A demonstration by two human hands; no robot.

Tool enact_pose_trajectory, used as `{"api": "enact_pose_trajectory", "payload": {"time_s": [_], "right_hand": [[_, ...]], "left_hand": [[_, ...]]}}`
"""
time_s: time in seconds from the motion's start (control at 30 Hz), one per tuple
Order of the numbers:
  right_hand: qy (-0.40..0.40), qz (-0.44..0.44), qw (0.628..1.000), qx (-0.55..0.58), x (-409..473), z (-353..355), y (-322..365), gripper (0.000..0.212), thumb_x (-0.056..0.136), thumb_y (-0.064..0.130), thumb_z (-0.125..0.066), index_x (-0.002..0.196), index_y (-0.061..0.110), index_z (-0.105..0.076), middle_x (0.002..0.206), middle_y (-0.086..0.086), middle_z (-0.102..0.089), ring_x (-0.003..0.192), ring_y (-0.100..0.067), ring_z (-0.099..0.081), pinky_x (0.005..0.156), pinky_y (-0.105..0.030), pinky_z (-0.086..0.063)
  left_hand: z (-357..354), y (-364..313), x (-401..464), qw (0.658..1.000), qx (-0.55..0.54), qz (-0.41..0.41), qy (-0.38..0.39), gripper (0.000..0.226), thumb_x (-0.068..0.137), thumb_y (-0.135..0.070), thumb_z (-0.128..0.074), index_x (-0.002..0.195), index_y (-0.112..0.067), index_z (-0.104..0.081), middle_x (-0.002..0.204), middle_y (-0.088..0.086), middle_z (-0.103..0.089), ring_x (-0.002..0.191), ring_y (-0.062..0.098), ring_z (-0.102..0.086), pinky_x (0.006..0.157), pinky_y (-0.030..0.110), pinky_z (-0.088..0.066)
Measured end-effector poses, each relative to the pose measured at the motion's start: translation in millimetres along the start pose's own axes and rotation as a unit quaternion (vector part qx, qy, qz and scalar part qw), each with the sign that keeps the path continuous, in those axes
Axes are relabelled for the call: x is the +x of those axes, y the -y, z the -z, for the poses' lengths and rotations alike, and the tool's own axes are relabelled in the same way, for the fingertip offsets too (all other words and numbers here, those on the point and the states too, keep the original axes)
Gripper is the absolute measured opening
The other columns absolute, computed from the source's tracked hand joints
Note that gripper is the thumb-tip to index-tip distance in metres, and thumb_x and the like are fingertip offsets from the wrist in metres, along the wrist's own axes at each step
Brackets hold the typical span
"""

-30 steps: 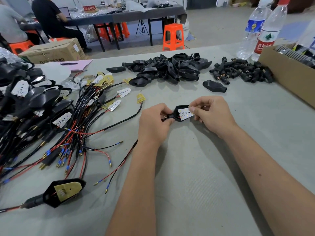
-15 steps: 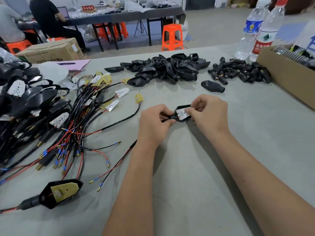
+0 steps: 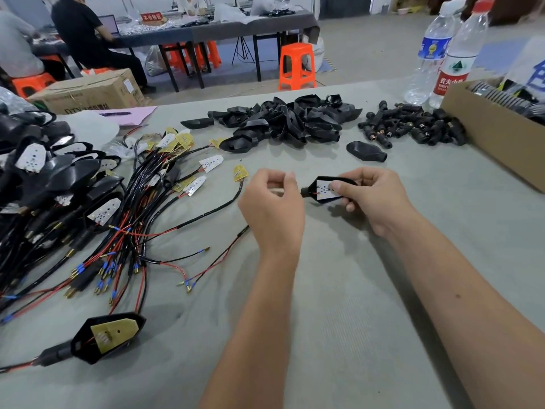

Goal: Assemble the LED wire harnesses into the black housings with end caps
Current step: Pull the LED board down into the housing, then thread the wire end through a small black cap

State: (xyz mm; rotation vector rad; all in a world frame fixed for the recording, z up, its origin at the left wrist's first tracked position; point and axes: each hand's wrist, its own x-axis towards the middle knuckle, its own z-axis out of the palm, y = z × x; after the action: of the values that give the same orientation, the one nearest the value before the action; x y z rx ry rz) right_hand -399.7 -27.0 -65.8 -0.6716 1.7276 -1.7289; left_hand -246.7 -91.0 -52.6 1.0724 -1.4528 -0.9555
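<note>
My right hand pinching the black housing with its LED board, my left hand at nine o'clock of it, fingers curled, holding nothing I can see, loose housings at twelve

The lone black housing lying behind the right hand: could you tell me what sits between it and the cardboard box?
Nothing: the head view shows only bare grey table between that housing and the cardboard box.

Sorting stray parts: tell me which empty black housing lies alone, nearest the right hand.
The lone housing between the big housing pile and the right hand, lying apart from that pile.
</note>
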Motion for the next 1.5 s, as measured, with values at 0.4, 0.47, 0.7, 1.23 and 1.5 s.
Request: {"api": "enact_pose_trajectory", "payload": {"time_s": [0.4,0.47,0.7,1.23,1.5], "right_hand": [[0.122,-0.093,0.980,-0.129,-6,31,22,0.025,0.084,0.008,-0.083,0.074,0.008,-0.060,0.054,-0.013,-0.064,0.036,-0.011,-0.053,0.035,-0.017,-0.041],[0.222,-0.091,0.947,-0.213,-13,33,29,0.028,0.084,0.016,-0.084,0.065,0.012,-0.064,0.059,-0.017,-0.066,0.040,-0.012,-0.056,0.037,-0.017,-0.039],[0.359,-0.100,0.845,-0.384,-22,33,48,0.040,0.086,0.034,-0.083,0.059,0.016,-0.060,0.058,-0.007,-0.067,0.042,-0.012,-0.056,0.038,-0.019,-0.038],[-0.059,0.073,0.826,-0.556,147,83,19,0.038,0.099,0.010,-0.052,0.123,0.029,-0.076,0.132,-0.005,-0.067,0.130,-0.037,-0.045,0.106,-0.041,-0.043],[-0.207,0.058,0.843,-0.493,116,96,26,0.022,0.082,0.029,-0.085,0.082,0.020,-0.064,0.093,-0.009,-0.072,0.094,-0.030,-0.066,0.072,-0.031,-0.044]], "left_hand": [[-4,13,33,0.886,-0.350,0.301,-0.043,0.033,0.112,-0.021,-0.032,0.101,-0.005,-0.058,0.086,0.011,-0.071,0.070,0.019,-0.070,0.068,0.028,-0.059],[-8,17,45,0.931,-0.231,0.281,0.009,0.033,0.111,-0.015,-0.033,0.099,-0.004,-0.062,0.074,0.005,-0.061,0.041,0.007,-0.050,0.041,0.018,-0.041],[-60,-4,57,0.936,0.171,0.042,0.306,0.032,0.107,-0.027,-0.044,0.091,-0.023,-0.072,0.080,0.016,-0.064,0.077,0.050,-0.051,0.061,0.045,-0.051],[-140,-4,61,0.860,0.300,-0.172,0.374,0.011,0.090,-0.022,-0.074,0.100,-0.024,-0.071,0.102,0.003,-0.067,0.094,0.025,-0.064,0.082,0.040,-0.055],[-110,3,52,0.912,0.111,-0.040,0.394,0.009,0.092,-0.014,-0.074,0.083,-0.017,-0.073,0.071,-0.005,-0.062,0.058,0.005,-0.051,0.052,0.013,-0.038]]}}
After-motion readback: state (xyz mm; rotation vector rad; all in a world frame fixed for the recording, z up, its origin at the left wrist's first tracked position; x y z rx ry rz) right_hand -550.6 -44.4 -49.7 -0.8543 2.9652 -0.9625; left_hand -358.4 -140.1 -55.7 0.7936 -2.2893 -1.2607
